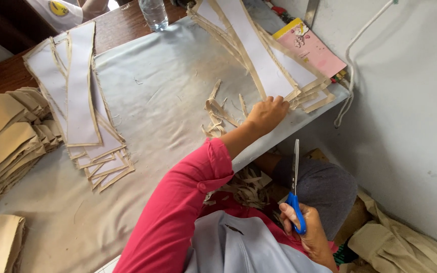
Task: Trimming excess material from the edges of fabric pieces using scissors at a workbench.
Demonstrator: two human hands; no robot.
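— Two hands, what is each doing?

— Seen from above, the left hand (267, 114) reaches out of a rolled pink sleeve (178, 202) to the table's right edge. Its fingers are curled down onto the near end of a stack of long white strips with tan borders (259, 55); whether they pinch a strip or only press on it, I cannot tell. The right hand (307, 230) is off the table, low beside the person's lap, its grip closed around the blue handles of a pair of scissors (295, 192). The blades point up toward the table edge and lie pressed together.

— Where does that stack lie?

— It runs from the far right corner of the table (168, 86) toward the right edge, fanned out a little, over a grey cloth cover. Just left of the hand sits a small heap of thin tan trimmings (217, 114).

— Anything else on the table?

— A second stack of the same bordered strips (82, 101) lies near the far left corner, well apart from the first. Folded tan cloth pieces (6, 141) are piled along the left edge. A clear plastic bottle (154, 12) stands at the far edge, and a pink booklet (312, 48) rests at the far right corner against a pale wall. More trimmings (249, 184) have gathered below the table edge near the person's lap.
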